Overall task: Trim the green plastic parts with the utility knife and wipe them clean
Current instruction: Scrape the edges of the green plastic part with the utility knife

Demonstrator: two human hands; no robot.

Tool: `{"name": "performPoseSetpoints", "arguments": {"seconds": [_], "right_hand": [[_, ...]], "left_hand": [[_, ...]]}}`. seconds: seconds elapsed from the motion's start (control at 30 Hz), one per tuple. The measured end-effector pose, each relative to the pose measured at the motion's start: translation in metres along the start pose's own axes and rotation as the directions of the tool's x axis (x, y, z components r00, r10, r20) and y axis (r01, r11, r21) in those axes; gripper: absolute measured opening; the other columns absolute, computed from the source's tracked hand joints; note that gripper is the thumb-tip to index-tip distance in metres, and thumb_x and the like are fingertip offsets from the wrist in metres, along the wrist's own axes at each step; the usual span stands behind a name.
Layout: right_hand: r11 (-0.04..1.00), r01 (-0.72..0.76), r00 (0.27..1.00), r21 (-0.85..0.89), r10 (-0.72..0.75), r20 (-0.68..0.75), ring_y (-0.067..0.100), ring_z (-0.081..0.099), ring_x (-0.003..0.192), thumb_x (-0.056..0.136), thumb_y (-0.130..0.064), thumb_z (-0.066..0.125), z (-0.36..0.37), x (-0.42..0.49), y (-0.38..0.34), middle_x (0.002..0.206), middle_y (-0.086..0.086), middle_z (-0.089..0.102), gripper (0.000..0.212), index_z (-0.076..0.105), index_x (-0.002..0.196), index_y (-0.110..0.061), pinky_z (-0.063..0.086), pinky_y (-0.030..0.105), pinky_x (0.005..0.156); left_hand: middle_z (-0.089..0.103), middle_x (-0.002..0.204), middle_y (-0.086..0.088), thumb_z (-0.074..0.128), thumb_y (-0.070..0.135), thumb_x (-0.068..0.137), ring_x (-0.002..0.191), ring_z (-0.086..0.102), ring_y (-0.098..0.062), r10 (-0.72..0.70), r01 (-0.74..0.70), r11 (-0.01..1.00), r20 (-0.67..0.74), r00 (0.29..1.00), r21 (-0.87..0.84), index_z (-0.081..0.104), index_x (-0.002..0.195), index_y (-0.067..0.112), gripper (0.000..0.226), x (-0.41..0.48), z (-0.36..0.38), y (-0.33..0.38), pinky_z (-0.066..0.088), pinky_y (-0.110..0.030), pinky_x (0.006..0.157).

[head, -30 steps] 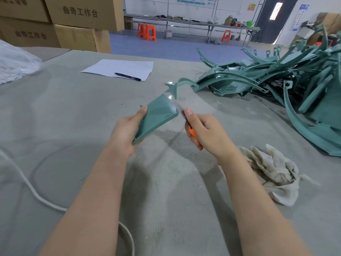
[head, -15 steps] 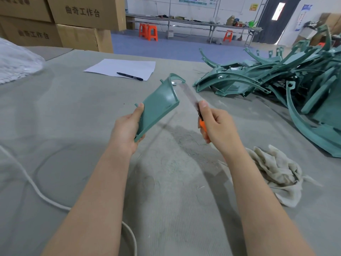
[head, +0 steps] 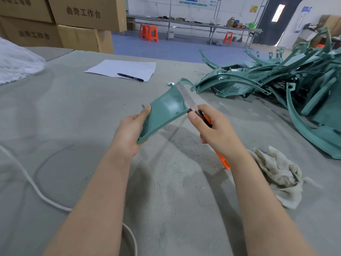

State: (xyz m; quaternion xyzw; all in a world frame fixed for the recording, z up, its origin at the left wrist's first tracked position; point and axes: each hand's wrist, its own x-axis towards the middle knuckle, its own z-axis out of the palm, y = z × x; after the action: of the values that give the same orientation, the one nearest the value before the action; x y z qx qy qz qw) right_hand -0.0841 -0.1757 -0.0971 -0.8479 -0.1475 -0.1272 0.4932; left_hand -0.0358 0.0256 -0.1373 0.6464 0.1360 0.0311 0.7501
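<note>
The person's left hand (head: 132, 130) grips a curved, fan-shaped green plastic part (head: 164, 111) by its narrow lower end. The thumb is pressed on the inner face near the top-left corner and the fingers are curled behind it. The part is held in the air above the grey felt-covered counter (head: 73, 117), tilted so that its wide end points up and away.

The right hand (head: 215, 130) is closed around an orange-handled utility knife (head: 223, 161), with the thumb resting forward near the black slider. The long extended blade lies along the right edge of the held part and reaches towards its upper corner. The blade is blurred, so exact contact cannot be judged.

A crumpled off-white cloth rag (head: 280, 174) lies on the counter to the right, just beside the right forearm. Further back on the right is a tangled pile of long curved green plastic parts (head: 276, 80).

Towards the far edge a white sheet of paper (head: 125, 69) carries a black pen (head: 130, 77). A white cord (head: 36, 191) runs across the counter on the near left. Brown cardboard boxes (head: 83, 15) are stacked beyond the far left corner.
</note>
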Motion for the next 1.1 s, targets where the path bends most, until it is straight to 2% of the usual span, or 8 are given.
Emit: {"name": "performPoseSetpoints", "arguments": {"seconds": [0.1,0.23,0.37,0.43,0.57,0.77,0.93,1.1], "right_hand": [[0.998,0.057,0.997,-0.007,-0.057,0.043,0.013,0.053,0.056,0.099,-0.03,0.05,-0.001,0.0,-0.003,0.063,-0.008,0.046,0.011,0.061,0.103,-0.031,0.048,0.031,0.057],[0.99,0.109,0.992,-0.09,-0.103,0.073,0.027,0.056,0.072,0.101,-0.027,0.046,0.001,0.001,-0.003,0.077,0.018,0.052,0.019,0.055,0.093,-0.012,0.049,0.047,0.076],[0.978,0.14,0.99,-0.152,-0.142,-0.002,0.012,0.048,0.065,0.099,-0.023,0.049,0.005,0.002,-0.001,0.067,-0.01,0.045,0.008,0.051,0.094,-0.018,0.041,0.031,0.066],[0.983,0.13,0.991,-0.13,-0.134,-0.02,0.017,0.058,0.073,0.098,-0.02,0.051,0.007,0.002,-0.002,0.074,-0.005,0.055,0.009,0.05,0.1,-0.029,0.045,0.031,0.071],[0.99,0.128,0.992,-0.065,-0.128,-0.002,0.016,0.057,0.077,0.093,-0.022,0.058,0.008,0.001,-0.004,0.087,0.002,0.064,0.017,0.056,0.11,-0.027,0.044,0.022,0.073],[0.988,0.149,0.989,0.044,-0.15,0.002,0.006,0.046,0.062,0.085,-0.05,0.064,0.008,0.0,-0.005,0.076,0.004,0.058,0.03,0.051,0.11,-0.04,0.04,0.017,0.061],[0.985,0.171,0.983,0.012,-0.17,-0.072,0.004,0.038,0.056,0.091,-0.038,0.061,0.011,0.002,-0.002,0.061,-0.008,0.042,0.027,0.054,0.117,-0.031,0.034,0.013,0.058],[0.983,0.184,0.981,0.013,-0.182,-0.073,0.006,0.038,0.059,0.093,-0.039,0.057,0.012,0.001,-0.003,0.066,-0.005,0.043,0.039,0.051,0.132,-0.036,0.035,0.013,0.062]], "left_hand": [[0.055,0.043,0.015,0.066,0.051,0.083,0.038,0.052,0.0,-0.015,0.015,1.0,0.03,0.999,0.005,0.063,0.069,0.022,0.033,-0.002,0.0,0.001,0.045,-0.017,0.047],[0.055,0.043,0.014,0.066,0.049,0.085,0.037,0.052,0.0,-0.014,0.014,1.0,0.027,1.0,-0.005,0.062,0.069,0.021,0.032,-0.003,0.0,0.002,0.045,-0.016,0.046],[0.051,0.04,0.013,0.065,0.047,0.086,0.035,0.048,-0.002,-0.007,0.008,1.0,0.028,1.0,-0.009,0.06,0.07,0.018,0.034,-0.003,0.0,0.002,0.042,-0.013,0.043],[0.05,0.04,0.013,0.066,0.047,0.086,0.035,0.048,-0.003,-0.01,0.01,1.0,0.032,0.999,-0.001,0.06,0.07,0.018,0.034,-0.004,0.0,0.002,0.041,-0.014,0.043],[0.05,0.041,0.012,0.066,0.049,0.084,0.04,0.047,-0.006,-0.024,0.024,1.0,0.031,0.999,0.011,0.06,0.071,0.018,0.035,-0.003,0.0,0.002,0.041,-0.02,0.048],[0.049,0.04,0.01,0.067,0.048,0.084,0.036,0.045,-0.007,-0.03,0.03,1.0,0.041,0.999,0.001,0.058,0.067,0.018,0.036,-0.002,0.0,0.001,0.038,-0.018,0.043],[0.049,0.041,0.01,0.067,0.048,0.084,0.038,0.046,-0.008,-0.039,0.039,0.999,0.04,0.998,-0.008,0.059,0.068,0.018,0.035,-0.001,0.001,0.001,0.04,-0.019,0.044],[0.047,0.04,0.009,0.068,0.046,0.085,0.038,0.044,-0.009,-0.054,0.056,0.998,0.052,0.997,-0.04,0.057,0.066,0.018,0.036,-0.002,0.001,0.002,0.039,-0.015,0.042]]}}
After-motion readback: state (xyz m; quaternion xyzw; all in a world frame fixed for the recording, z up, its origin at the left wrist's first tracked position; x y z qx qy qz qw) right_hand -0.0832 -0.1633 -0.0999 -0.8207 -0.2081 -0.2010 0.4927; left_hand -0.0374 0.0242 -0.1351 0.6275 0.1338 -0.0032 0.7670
